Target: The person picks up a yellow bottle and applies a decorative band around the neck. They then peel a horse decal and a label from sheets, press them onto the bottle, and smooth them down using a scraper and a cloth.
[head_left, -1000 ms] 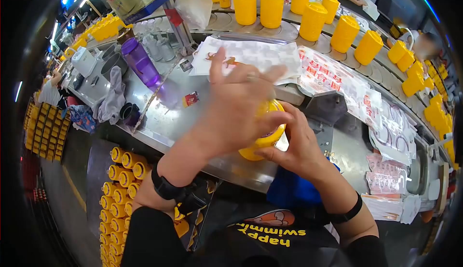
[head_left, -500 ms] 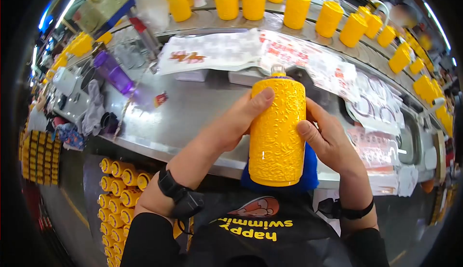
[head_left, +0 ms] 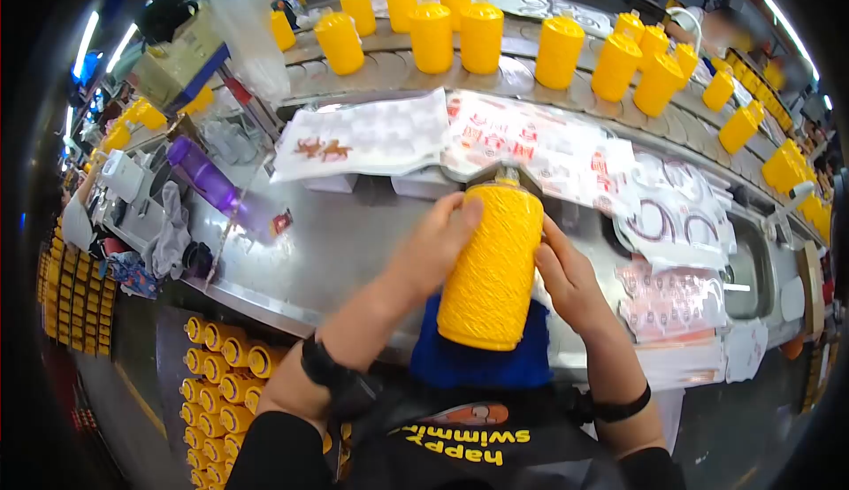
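A yellow embossed bottle with a short clear neck stands slightly tilted between my hands, above the front edge of the metal worktop. My left hand holds its left side, thumb near the shoulder and the other fingers partly hidden behind. On the right side, my right hand presses against the bottle with bent fingers. Beneath the bottle, a blue cloth lies over the worktop edge by my apron. Sheets of printed decals lie just beyond the bottle.
A curved conveyor carrying several yellow bottles runs across the back. A purple drinking bottle lies at left. More decal sheets and a sink are at right. Below left stand many yellow bottles.
The bottle has turned and now leans, its base toward the left, with my hands shifted along with it. The worktop and conveyor appear lower in view.
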### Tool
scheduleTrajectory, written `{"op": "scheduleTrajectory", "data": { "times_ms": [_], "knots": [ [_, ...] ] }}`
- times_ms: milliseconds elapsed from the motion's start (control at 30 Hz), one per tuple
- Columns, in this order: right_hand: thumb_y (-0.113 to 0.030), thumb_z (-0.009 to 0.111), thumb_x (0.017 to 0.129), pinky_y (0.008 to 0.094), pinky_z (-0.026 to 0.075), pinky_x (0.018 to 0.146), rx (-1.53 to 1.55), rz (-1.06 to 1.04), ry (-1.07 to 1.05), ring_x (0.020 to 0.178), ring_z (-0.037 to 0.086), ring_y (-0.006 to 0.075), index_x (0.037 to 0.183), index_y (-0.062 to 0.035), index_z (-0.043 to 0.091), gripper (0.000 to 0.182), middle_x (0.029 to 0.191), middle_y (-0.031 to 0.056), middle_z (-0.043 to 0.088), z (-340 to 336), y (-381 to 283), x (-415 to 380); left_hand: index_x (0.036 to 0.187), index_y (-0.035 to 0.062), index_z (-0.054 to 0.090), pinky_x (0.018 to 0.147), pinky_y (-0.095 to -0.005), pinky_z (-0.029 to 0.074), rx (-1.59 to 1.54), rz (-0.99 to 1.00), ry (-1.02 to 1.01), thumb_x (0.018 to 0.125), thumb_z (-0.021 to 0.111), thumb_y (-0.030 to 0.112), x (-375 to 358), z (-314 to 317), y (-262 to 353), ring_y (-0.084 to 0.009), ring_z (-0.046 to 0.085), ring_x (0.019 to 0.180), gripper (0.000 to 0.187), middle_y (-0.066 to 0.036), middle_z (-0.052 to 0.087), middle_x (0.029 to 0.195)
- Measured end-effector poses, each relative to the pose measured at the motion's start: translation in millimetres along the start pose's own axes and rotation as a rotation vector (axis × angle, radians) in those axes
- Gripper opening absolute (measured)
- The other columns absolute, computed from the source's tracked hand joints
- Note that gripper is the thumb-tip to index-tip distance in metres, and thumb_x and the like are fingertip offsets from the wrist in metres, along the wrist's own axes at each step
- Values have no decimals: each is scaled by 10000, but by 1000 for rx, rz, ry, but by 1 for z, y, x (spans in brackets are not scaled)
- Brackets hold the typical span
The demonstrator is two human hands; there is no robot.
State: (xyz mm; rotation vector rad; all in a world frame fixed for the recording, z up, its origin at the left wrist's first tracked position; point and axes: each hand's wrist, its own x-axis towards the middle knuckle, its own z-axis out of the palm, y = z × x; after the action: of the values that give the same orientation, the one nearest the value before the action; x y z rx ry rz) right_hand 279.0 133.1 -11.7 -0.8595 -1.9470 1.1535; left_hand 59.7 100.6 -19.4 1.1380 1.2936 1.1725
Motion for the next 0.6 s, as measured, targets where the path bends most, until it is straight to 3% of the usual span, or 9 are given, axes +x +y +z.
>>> {"op": "scheduleTrajectory", "data": {
  "times_ms": [33,67,133,233,333,467,533,567,600],
  "knots": [
    [-208,480,1012,316,445,950,6,126,10,1121,591,239,1440,34,371,504,1251,183,603,-5,5,-5,1415,-46,351,996,-318,428,27,47,15,918,604,526,-11,-2,2,-232,537,1212,798,-190,521,1314],
    [-200,485,1010,326,445,951,56,223,11,1123,592,251,1451,38,357,518,1259,191,595,-11,-6,-8,1449,-48,298,1032,-336,402,54,94,31,911,621,510,-22,-5,4,-256,506,1253,839,-209,477,1366],
    [-209,475,1016,326,449,932,54,137,42,1108,588,251,1445,27,378,499,1254,196,591,-14,8,-19,1503,-46,175,1105,-386,334,-91,153,-81,885,666,481,-58,-9,23,-318,432,1334,949,-250,372,1463],
    [-219,485,1010,336,452,912,70,12,-59,1069,589,258,1449,9,388,504,1201,191,603,-9,7,-21,1529,-16,90,1079,-431,365,730,409,-250,784,765,495,-78,-13,11,-383,451,1310,1128,-261,331,1498],
    [-223,509,994,344,451,902,-76,89,0,1031,587,270,1454,-4,392,522,1141,184,608,1,0,-28,1527,-32,68,1124,-453,292,745,487,-223,756,783,489,-74,-5,1,-434,374,1354,1173,-304,300,1501],
    [-154,519,958,351,438,938,35,70,-48,1028,585,263,1433,19,418,516,1148,186,606,-9,10,-26,1380,53,503,1063,-421,377,751,448,-330,854,701,401,-53,-60,24,-425,460,1288,661,-244,439,1430],
    [-171,526,952,355,426,951,9,100,-55,1044,573,258,1426,24,426,522,1159,180,600,-10,4,-25,1155,95,668,1001,-454,423,843,467,-65,905,627,328,-17,-112,20,-379,557,1156,344,-197,581,1277],
    [-183,529,952,356,423,951,-11,101,-56,1045,569,257,1425,24,427,526,1155,177,599,-11,4,-25,1014,66,702,853,-444,479,944,223,117,917,576,303,-2,-133,36,-365,626,980,285,-169,669,1087],
    [-194,532,952,356,421,951,-33,102,-55,1045,566,257,1425,23,428,531,1151,174,597,-11,4,-26,984,69,710,765,-449,481,1285,598,278,912,548,290,30,-186,16,-370,632,918,283,-182,684,961]
  ]
}}
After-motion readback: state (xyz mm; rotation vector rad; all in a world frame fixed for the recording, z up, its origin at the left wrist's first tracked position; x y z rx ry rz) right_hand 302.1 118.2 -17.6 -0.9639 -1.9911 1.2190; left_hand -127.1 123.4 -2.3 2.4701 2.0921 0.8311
